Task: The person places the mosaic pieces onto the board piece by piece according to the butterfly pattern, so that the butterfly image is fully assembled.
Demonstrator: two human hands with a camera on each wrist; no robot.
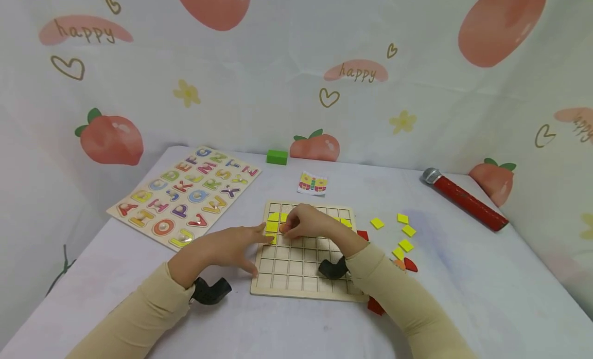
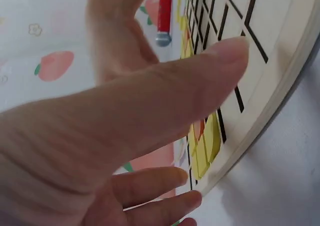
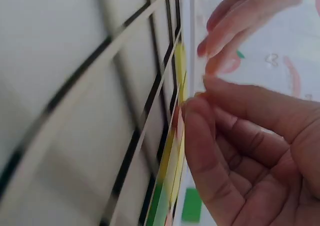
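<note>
A wooden grid board [image 1: 280,282] lies on the table, with yellow tiles [image 1: 272,227] in cells along its far left corner and more near its far right. My right hand [image 1: 308,221] reaches over the board's far left part, thumb and index finger pinched on a small orange piece [image 1: 282,228]. Most of that piece is hidden by the fingertips. My left hand [image 1: 233,247] is at the board's left edge with fingers spread. Its thumb [image 2: 227,56] lies over the rim, and its other fingertips are beside the yellow tiles.
A picture card with a butterfly [image 1: 312,183] lies behind the board. Loose yellow tiles [image 1: 405,245] and red pieces [image 1: 410,265] are scattered to its right. An alphabet puzzle board [image 1: 185,197] lies left, a green block [image 1: 277,157] behind, a red microphone [image 1: 468,202] far right.
</note>
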